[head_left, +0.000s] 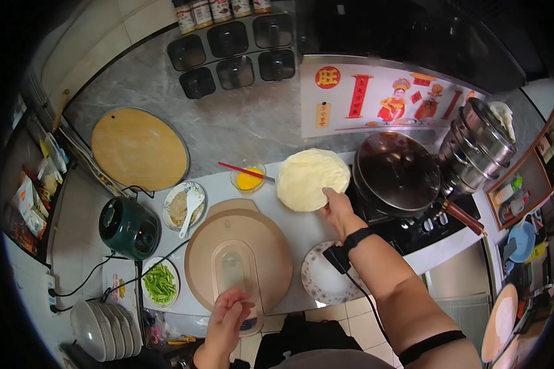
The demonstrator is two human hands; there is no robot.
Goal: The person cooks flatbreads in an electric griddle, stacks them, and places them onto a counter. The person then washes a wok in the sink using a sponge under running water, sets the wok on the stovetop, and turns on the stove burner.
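My right hand (335, 206) grips the near edge of a pale, round flat dough (313, 178), its thumb on top and its other fingers hidden beneath. Whether a plate lies under the dough I cannot tell. Over the near end of a round beige appliance (197, 264) with an oval raised part hovers my left hand (231, 310). Its fingers are loosely curled and apart, with nothing visible in them. Behind the appliance stands a glass bowl of yellow liquid (250, 179) with a red-handled utensil (240, 169) across it. A patterned white plate (332, 280) sits below my right hand.
A lidded pan (398, 172) occupies the stove, beside stacked steel pots (477, 147). At left are a dish with a white spoon (194, 200), chopped greens (160, 284), a dark green appliance (129, 227) and a round wooden board (140, 147). A black cable (369, 304) hangs near my right forearm.
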